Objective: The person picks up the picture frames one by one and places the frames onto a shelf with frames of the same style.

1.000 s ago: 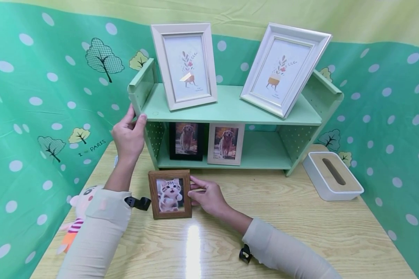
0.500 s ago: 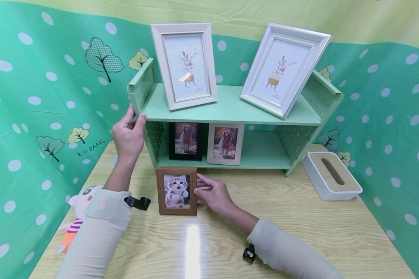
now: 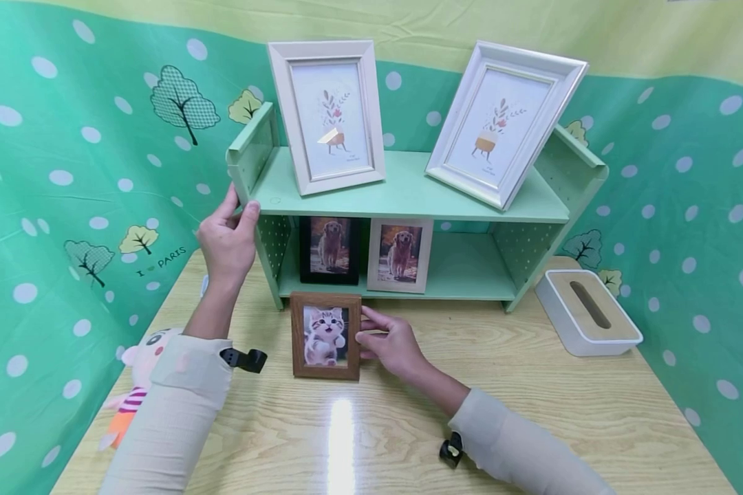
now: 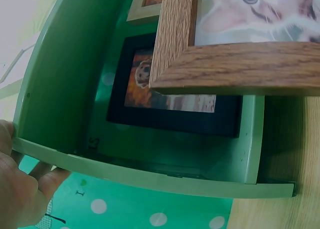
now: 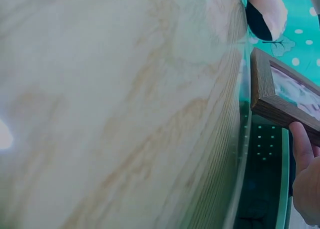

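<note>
At the left end of a green two-tier shelf [image 3: 402, 191], my left hand [image 3: 228, 242] grips the edge of the side panel. My right hand [image 3: 396, 347] pinches the right edge of a brown wooden photo frame [image 3: 325, 372] with a kitten picture, held upright in front of the shelf. In the left wrist view the brown photo frame [image 4: 235, 69] overlaps the black photo frame [image 4: 175, 126]. On the lower tier the black photo frame stands left of a cream photo frame [image 3: 399, 284], both showing a dog. The right wrist view shows a finger of the right hand [image 5: 305, 184] against the brown frame's border.
Two larger photo frames with plant prints, one cream [image 3: 337, 185] and one silvery white [image 3: 470, 185], stand on the upper tier. A white tissue box [image 3: 585, 309] with a wooden lid lies at right. A plush doll [image 3: 139, 385] is partly behind the left forearm.
My right hand has carried the brown photo frame to the right and slightly up in the head view, toward the shelf's front. My left hand has stayed on the side panel.
</note>
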The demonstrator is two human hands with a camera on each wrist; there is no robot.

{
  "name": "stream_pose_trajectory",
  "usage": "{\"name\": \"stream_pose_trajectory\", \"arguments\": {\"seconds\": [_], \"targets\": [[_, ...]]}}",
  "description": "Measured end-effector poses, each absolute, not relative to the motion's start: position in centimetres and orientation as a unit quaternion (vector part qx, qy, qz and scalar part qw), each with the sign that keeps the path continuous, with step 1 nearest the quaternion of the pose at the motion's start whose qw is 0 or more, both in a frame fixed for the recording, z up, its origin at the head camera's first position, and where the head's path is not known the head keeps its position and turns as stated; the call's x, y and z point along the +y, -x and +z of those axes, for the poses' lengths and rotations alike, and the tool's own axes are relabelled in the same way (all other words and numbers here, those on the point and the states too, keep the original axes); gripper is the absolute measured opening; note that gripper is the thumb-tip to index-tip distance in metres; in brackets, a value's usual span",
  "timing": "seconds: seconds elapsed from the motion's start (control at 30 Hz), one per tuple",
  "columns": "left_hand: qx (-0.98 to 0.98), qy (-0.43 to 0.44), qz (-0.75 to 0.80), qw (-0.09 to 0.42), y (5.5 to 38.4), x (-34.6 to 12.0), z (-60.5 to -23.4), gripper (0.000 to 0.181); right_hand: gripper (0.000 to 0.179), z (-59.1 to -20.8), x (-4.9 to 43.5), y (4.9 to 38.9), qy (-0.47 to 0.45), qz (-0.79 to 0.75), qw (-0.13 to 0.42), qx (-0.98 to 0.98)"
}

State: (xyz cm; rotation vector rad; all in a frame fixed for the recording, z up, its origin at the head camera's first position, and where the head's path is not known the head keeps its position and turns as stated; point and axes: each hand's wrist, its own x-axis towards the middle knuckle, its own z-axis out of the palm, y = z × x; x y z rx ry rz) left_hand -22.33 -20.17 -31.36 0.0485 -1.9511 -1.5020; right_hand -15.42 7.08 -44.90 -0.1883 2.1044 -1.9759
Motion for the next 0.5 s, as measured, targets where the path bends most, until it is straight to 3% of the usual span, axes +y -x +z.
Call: {"name": "stream_pose_trajectory", "arguments": {"seconds": [0.5], "targets": [[-0.746,-0.023,-0.581,0.324,22.4,-20.2,-31.4,0.044,0.059,-44.0,8.7,15.4,0.048,-0.672,0.120,0.729]]}}
